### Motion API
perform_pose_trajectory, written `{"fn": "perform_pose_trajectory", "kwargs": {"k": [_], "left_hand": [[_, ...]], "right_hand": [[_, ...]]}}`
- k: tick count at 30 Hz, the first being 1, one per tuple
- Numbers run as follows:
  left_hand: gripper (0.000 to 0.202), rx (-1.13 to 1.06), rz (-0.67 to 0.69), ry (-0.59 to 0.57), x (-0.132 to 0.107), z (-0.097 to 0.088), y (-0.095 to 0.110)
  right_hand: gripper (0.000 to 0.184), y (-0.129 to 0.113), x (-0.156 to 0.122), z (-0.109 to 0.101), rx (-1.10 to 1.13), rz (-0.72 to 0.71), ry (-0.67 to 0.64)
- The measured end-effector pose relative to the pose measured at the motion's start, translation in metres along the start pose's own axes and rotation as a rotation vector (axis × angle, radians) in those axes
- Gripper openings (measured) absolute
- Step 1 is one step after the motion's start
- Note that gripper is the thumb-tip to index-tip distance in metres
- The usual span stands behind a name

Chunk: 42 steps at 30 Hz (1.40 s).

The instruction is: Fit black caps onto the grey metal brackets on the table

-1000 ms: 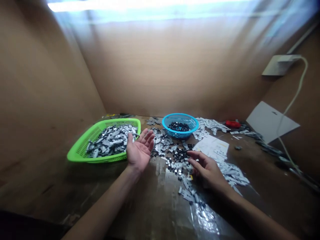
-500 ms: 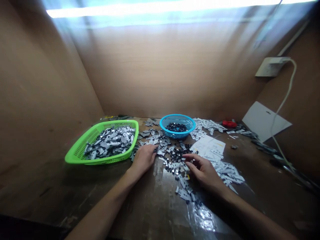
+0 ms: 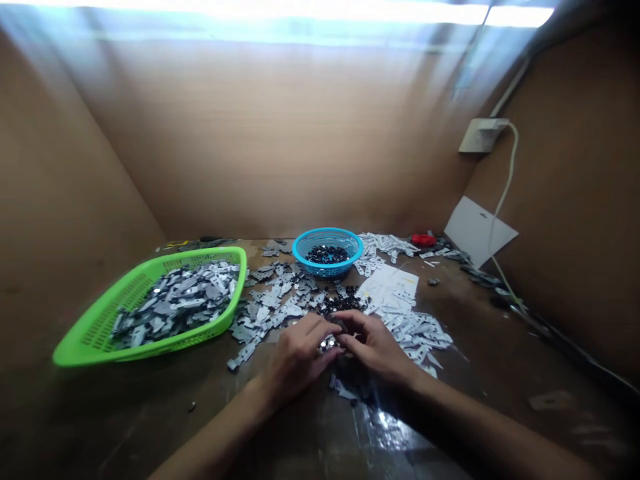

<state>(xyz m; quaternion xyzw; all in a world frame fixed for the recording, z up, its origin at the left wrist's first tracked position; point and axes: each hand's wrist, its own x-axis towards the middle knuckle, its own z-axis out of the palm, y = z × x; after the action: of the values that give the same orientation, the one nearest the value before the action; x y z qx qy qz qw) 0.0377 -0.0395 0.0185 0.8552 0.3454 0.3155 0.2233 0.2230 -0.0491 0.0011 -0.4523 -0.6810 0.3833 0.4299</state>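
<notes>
My left hand [image 3: 300,357] and my right hand [image 3: 373,347] come together low over the table, fingers curled and almost touching. A few shiny small round discs [image 3: 328,344] show between their fingertips. I cannot tell whether the discs are held or lie on the table. A heap of black discs [image 3: 343,305] lies just beyond my hands. Grey stamped metal pieces [image 3: 270,303] are scattered to the left of it. More of these pieces fill a green plastic basket [image 3: 107,313], and a blue plastic basket [image 3: 327,270] holds dark discs.
White paper [image 3: 387,288] and white strips [image 3: 415,333] lie to the right of my hands. A red object [image 3: 423,240] sits at the back. Brown cardboard walls enclose the table. A wall socket [image 3: 483,135] with a white cable is at the upper right.
My left hand has moved right from the grey pieces to meet my right hand over the discs. The view has turned right, so the baskets sit further left.
</notes>
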Motion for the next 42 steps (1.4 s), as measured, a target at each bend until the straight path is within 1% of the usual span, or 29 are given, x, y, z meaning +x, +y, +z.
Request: {"fn": "perform_pose_trajectory", "kwargs": {"k": [2, 4, 5, 8, 10, 11, 13, 14, 16, 17, 19, 21, 23, 25, 28, 31, 35, 38, 40, 42], "left_hand": [[0.02, -0.067, -0.044, 0.065, -0.001, 0.001, 0.001], [0.02, -0.101, -0.112, 0.122, 0.0, -0.002, 0.0], [0.018, -0.104, -0.138, 0.118, 0.001, -0.005, 0.0], [0.013, -0.122, -0.178, 0.023, 0.004, -0.008, 0.0], [0.015, -0.2, -0.239, -0.024, 0.005, -0.006, -0.003], [0.016, -0.271, -0.291, -0.039, 0.005, -0.004, -0.005], [0.021, -0.457, -0.424, -0.07, 0.006, 0.0, -0.012], [0.023, -0.552, -0.498, -0.083, 0.006, 0.002, -0.015], [0.028, -0.698, -0.627, -0.098, 0.006, 0.005, -0.023], [0.03, -0.752, -0.672, -0.104, 0.006, 0.005, -0.025], [0.034, -0.834, -0.723, -0.11, 0.005, 0.004, -0.029], [0.034, -0.903, -0.743, -0.097, 0.005, 0.004, -0.03], [0.034, -0.962, -0.758, -0.08, 0.004, 0.004, -0.029], [0.033, -1.005, -0.776, -0.082, 0.004, 0.004, -0.028], [0.03, -1.025, -0.793, -0.118, 0.003, 0.005, -0.028], [0.03, -1.0, -0.806, -0.143, 0.003, 0.004, -0.029], [0.029, -0.981, -0.833, -0.178, 0.002, 0.005, -0.03], [0.028, -0.974, -0.85, -0.197, 0.002, 0.006, -0.03], [0.028, -0.975, -0.854, -0.197, 0.002, 0.006, -0.028], [0.028, -0.969, -0.854, -0.189, 0.003, 0.005, -0.027]], "right_hand": [[0.029, 0.0, 0.001, -0.003, -0.039, -0.037, 0.011], [0.027, 0.0, 0.001, -0.007, -0.083, -0.046, -0.035], [0.027, 0.0, 0.001, -0.008, -0.112, -0.046, -0.066], [0.03, -0.001, 0.001, -0.011, -0.204, -0.051, -0.136], [0.032, -0.001, 0.002, -0.014, -0.237, -0.052, -0.176], [0.032, 0.0, 0.004, -0.018, -0.246, -0.052, -0.187], [0.031, 0.005, 0.011, -0.031, -0.268, -0.057, -0.154], [0.028, 0.01, 0.015, -0.04, -0.306, -0.074, -0.087], [0.023, 0.023, 0.025, -0.06, -0.445, -0.114, 0.093], [0.022, 0.031, 0.029, -0.069, -0.524, -0.115, 0.141], [0.022, 0.046, 0.036, -0.083, -0.636, -0.095, 0.12], [0.023, 0.057, 0.04, -0.088, -0.704, -0.093, 0.055], [0.022, 0.063, 0.042, -0.087, -0.746, -0.088, 0.012], [0.019, 0.065, 0.044, -0.084, -0.758, -0.078, 0.005], [0.017, 0.064, 0.044, -0.083, -0.739, -0.058, 0.029], [0.016, 0.06, 0.041, -0.084, -0.704, -0.061, 0.076], [0.02, 0.049, 0.035, -0.082, -0.558, -0.108, 0.115], [0.029, 0.037, 0.03, -0.075, -0.451, -0.087, 0.111], [0.033, 0.028, 0.026, -0.07, -0.42, -0.076, 0.1], [0.033, 0.018, 0.022, -0.064, -0.417, -0.1, 0.082]]}}
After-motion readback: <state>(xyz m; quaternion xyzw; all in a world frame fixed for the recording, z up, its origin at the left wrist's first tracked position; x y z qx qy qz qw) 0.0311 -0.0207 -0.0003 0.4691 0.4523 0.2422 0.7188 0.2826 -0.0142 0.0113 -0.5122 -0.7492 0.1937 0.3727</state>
